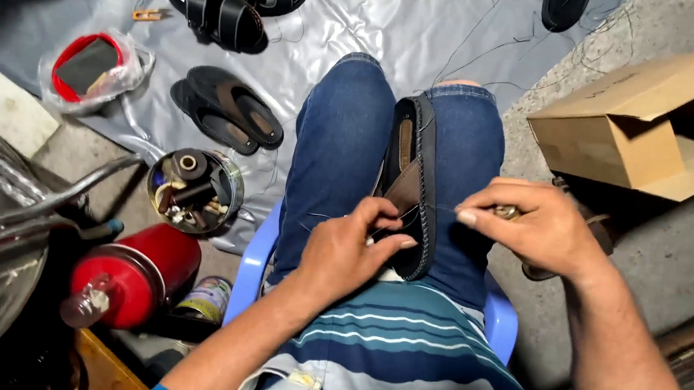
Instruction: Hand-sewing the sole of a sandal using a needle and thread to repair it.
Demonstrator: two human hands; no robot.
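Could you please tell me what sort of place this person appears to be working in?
Probably an informal shoe-repair spot on the ground. A sandal is clamped between the knees while both hands work a thread, more sandals lie on a grey sheet, and a tin of small tools stands nearby.

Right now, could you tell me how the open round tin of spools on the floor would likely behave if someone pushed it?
The round tin looks low and wide, so it would probably slide, not tip. It is open and packed with loose spools, which might rattle or spill out.
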